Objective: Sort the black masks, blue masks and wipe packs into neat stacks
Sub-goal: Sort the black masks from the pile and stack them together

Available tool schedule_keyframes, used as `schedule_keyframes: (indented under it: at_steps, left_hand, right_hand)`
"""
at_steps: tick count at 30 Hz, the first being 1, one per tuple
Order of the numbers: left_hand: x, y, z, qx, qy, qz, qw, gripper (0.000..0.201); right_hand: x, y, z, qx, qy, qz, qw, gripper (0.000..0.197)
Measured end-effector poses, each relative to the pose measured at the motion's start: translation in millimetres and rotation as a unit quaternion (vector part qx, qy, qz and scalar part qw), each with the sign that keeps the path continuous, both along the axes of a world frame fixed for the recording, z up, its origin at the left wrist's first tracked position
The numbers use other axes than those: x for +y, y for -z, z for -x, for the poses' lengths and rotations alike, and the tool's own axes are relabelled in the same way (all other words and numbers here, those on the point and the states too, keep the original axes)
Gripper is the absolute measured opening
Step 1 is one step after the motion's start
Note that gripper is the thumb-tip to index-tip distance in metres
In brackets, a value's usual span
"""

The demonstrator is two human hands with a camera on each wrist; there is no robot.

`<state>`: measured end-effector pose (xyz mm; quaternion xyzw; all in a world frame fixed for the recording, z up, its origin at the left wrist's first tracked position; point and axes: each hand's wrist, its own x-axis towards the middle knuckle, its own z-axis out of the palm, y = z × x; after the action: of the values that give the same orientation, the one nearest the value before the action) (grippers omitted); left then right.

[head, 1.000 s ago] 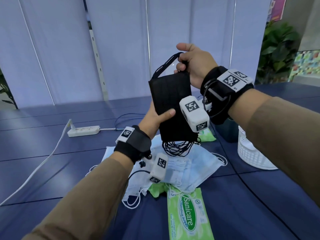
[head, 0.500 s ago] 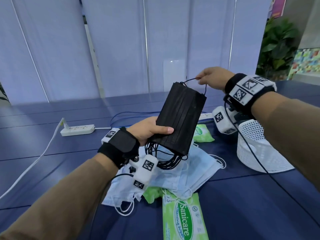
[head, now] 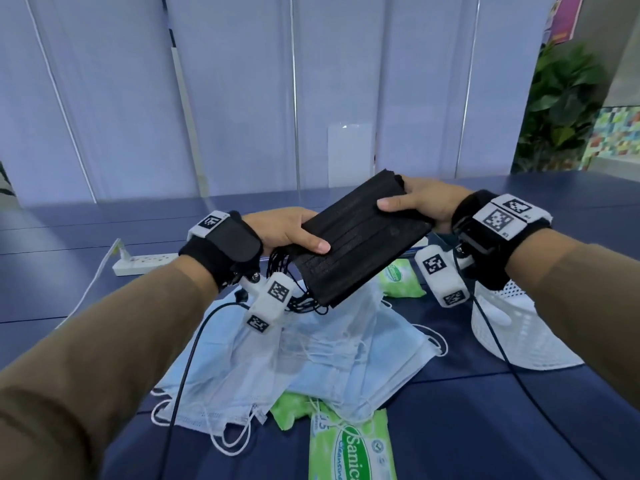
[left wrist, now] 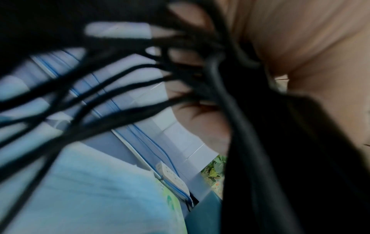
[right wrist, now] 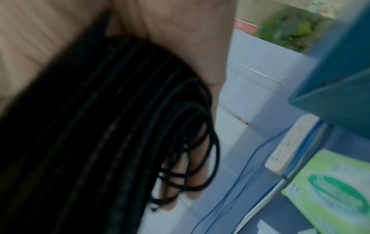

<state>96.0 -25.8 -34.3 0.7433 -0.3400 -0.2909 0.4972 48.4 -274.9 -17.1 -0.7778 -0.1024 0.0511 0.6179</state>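
Observation:
A bundle of black masks point(head: 360, 237) is held in the air between both hands, tilted, above the pile. My left hand point(head: 294, 233) grips its near-left end, thumb on top, with black ear loops point(left wrist: 112, 88) hanging below. My right hand point(head: 412, 206) grips the far-right end, thumb on top; the loops point(right wrist: 186, 142) curl under its fingers. Several blue masks point(head: 311, 362) lie in a loose heap on the table. One green wipe pack point(head: 353, 448) lies at the near edge, another point(head: 398, 278) behind the heap, a third point(head: 291, 410) pokes out under the blue masks.
A white perforated basket point(head: 512, 327) stands at the right. A white power strip point(head: 145, 265) with its cable lies at the left on the dark blue table point(head: 519, 427). A teal container point(right wrist: 340, 88) and a second power strip point(right wrist: 290, 142) show in the right wrist view.
The black bundle has swung from upright to nearly flat and lower. My right hand has let go of the ear loop and now grips the bundle's far end.

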Motion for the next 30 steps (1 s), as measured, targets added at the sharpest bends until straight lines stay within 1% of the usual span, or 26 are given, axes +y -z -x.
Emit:
schedule_keyframes:
  at_steps: [1, 2, 4, 6, 8, 10, 11, 12, 13, 14, 15, 16, 17, 18, 19, 20, 22, 23, 24, 25, 26, 27, 28, 30]
  left_hand:
    - [-3.1, -1.3, -5.5, 0.006, -0.018, 0.012, 1.0, 0.037]
    - [-6.9, -1.5, -10.4, 0.021, -0.045, 0.039, 0.998, 0.033]
    - [-18.3, 1.2, -16.9, 0.069, -0.118, 0.116, 0.984, 0.027]
    - [-33.5, 10.2, -21.9, 0.13, -0.19, 0.188, 0.955, 0.032]
    - [-54.2, 18.4, -22.5, 0.176, -0.242, 0.211, 0.931, 0.029]
    - [-80.7, 18.1, -21.4, 0.189, -0.266, 0.198, 0.924, 0.026]
    - [-95.8, 13.6, -19.5, 0.196, -0.27, 0.202, 0.921, 0.023]
    - [-111.6, 7.4, -18.0, 0.204, -0.272, 0.213, 0.916, 0.018]
    - [-128.1, 0.3, -15.6, 0.208, -0.279, 0.224, 0.91, 0.013]
    - [-145.2, -7.4, -13.2, 0.209, -0.285, 0.238, 0.905, 0.01]
    - [-161.9, -13.5, -11.3, 0.202, -0.287, 0.251, 0.902, 0.006]
    - [-178.5, -17.7, -10.4, 0.196, -0.285, 0.264, 0.901, 0.01]
    - [-194.7, -19.9, -8.3, 0.194, -0.274, 0.273, 0.902, 0.015]
    - [-209.5, -21.1, -4.3, 0.196, -0.255, 0.273, 0.907, 0.021]
    - [-224.3, -20.7, 0.1, 0.187, -0.237, 0.262, 0.917, 0.026]
    - [-238.6, -16.9, 2.2, 0.154, -0.219, 0.23, 0.936, 0.029]
    - [-262.1, -4.9, 2.5, 0.066, -0.178, 0.14, 0.972, 0.039]
    - [-270.0, -0.7, 1.6, 0.033, -0.157, 0.091, 0.983, 0.043]
    - [-275.5, 3.7, -2.0, -0.02, -0.142, 0.033, 0.989, 0.044]
    - [-277.9, 7.6, -6.1, -0.09, -0.129, -0.036, 0.987, 0.042]
    - [-278.9, 10.8, -9.2, -0.173, -0.108, -0.116, 0.972, 0.04]
    - [-279.0, 14.6, -12.1, -0.241, -0.082, -0.179, 0.95, 0.04]
    - [-278.6, 17.9, -13.7, -0.285, -0.05, -0.227, 0.93, 0.043]
    - [-282.5, 27.3, -17.6, -0.351, 0.007, -0.295, 0.889, 0.05]
  right_hand:
    - [-1.2, -0.2, -0.1, -0.004, 0.02, -0.023, 1.0, 0.022]
    - [-4.6, -0.2, -1.5, -0.009, 0.038, -0.043, 0.998, 0.014]
    - [-12.8, -1.4, -6.3, -0.014, 0.07, -0.068, 0.995, 0.015]
    - [-24.9, -5.5, -10.2, -0.022, 0.12, -0.07, 0.99, 0.013]
    - [-40.5, -9.9, -15.2, -0.034, 0.185, -0.06, 0.98, 0.01]
    - [-59.4, -15.8, -18.3, -0.052, 0.245, -0.051, 0.967, 0.011]
    - [-69.5, -20.1, -18.3, -0.062, 0.267, -0.039, 0.961, 0.015]
    - [-81.8, -24.5, -19.6, -0.067, 0.285, -0.023, 0.956, 0.024]
    - [-95.0, -29.6, -19.2, -0.067, 0.302, 0.015, 0.951, 0.039]
    - [-108.6, -35.6, -17.7, -0.067, 0.321, 0.08, 0.941, 0.055]
    - [-122.4, -41.3, -13.0, -0.069, 0.345, 0.157, 0.923, 0.068]
    - [-136.7, -45.9, -8.8, -0.072, 0.375, 0.22, 0.898, 0.075]
    - [-150.6, -49.6, -4.2, -0.073, 0.401, 0.255, 0.877, 0.078]
    - [-166.1, -51.0, -2.1, -0.077, 0.416, 0.266, 0.866, 0.079]
    - [-179.2, -51.5, 1.2, -0.071, 0.423, 0.27, 0.862, 0.078]
    - [-191.2, -49.4, 1.1, -0.06, 0.428, 0.281, 0.857, 0.075]
    - [-207.8, -39.7, -0.5, -0.031, 0.419, 0.334, 0.844, 0.065]
    - [-212.9, -32.8, -2.5, -0.016, 0.409, 0.363, 0.837, 0.058]
    - [-217.4, -25.4, -5.2, -0.008, 0.395, 0.394, 0.83, 0.052]
    - [-218.7, -17.6, -6.6, 0.004, 0.38, 0.418, 0.825, 0.047]
    - [-221.5, -8.8, -9.4, 0.014, 0.364, 0.431, 0.826, 0.044]
    - [-222.7, -1.1, -10.9, 0.026, 0.349, 0.442, 0.826, 0.043]
    - [-224.9, 6.6, -13.4, 0.04, 0.333, 0.452, 0.827, 0.044]
    - [-225.1, 20.1, -15.4, 0.081, 0.291, 0.478, 0.825, 0.049]
